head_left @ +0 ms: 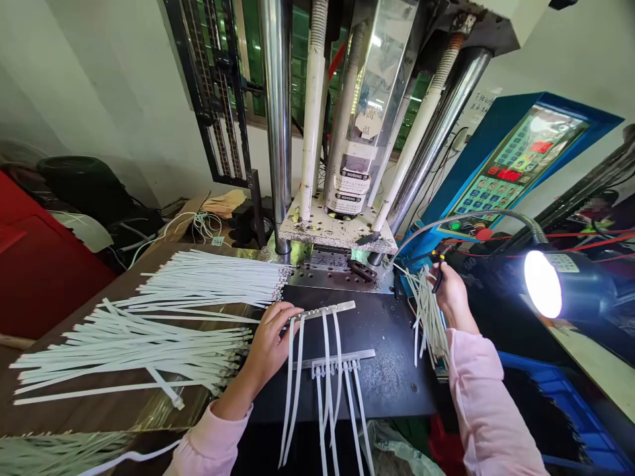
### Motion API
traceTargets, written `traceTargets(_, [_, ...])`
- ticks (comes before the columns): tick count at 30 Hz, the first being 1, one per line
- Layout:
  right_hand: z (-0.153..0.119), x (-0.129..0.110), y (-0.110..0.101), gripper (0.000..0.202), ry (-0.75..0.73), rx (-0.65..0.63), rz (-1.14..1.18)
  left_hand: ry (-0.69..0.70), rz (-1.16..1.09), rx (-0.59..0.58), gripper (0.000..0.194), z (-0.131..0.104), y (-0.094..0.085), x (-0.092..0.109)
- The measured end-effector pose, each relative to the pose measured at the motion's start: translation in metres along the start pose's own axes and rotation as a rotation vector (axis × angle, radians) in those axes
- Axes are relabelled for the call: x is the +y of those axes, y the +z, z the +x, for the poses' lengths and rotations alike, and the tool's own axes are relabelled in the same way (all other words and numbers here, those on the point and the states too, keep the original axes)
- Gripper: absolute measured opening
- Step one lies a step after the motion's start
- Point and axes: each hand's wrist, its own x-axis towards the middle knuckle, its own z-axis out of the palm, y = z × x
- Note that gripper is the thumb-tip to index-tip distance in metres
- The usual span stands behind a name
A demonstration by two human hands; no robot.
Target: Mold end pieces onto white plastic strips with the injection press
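My left hand (272,334) is closed on the left end of a slotted metal bar (342,307). Several flat white cables (299,370) hang down from this bar. Just below it, a second metal bar (367,354) lies on the dark machine table, with white cables fitted along it and drooping over the front edge. Over at the right, my right hand (452,294) is wrapped around pliers (438,270) with dark handles and a bit of yellow. A bundle of white cables (427,317) hangs beside that hand; whether the fingers touch it I cannot tell.
Two piles of white cables (149,350) lie on the brown table at left. Behind my hands stands a press (342,228) with upright columns. A control panel (510,175) and a lit lamp (543,284) stand right, above a blue crate (570,403).
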Motion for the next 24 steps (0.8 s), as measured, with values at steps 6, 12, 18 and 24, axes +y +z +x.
traceTargets(6, [-0.054,-0.01,-0.008,0.021,0.159,-0.237,0.087,0.009,0.019,-0.034,0.017,-0.005,0.003,-0.005])
traceTargets(12, [-0.094,-0.009,0.04,0.025,0.056,-0.595,-0.255,0.002,0.016,-0.102,0.019,-0.007,0.004,-0.001])
traceTargets(18, [-0.089,-0.005,0.14,0.036,-0.333,-0.543,-1.14,-0.009,0.025,-0.087,0.019,-0.009,0.002,-0.002])
traceTargets(24, [-0.065,-0.011,0.193,0.038,-0.447,-0.531,-1.443,0.013,0.069,-0.043,0.019,-0.009,0.0,-0.003])
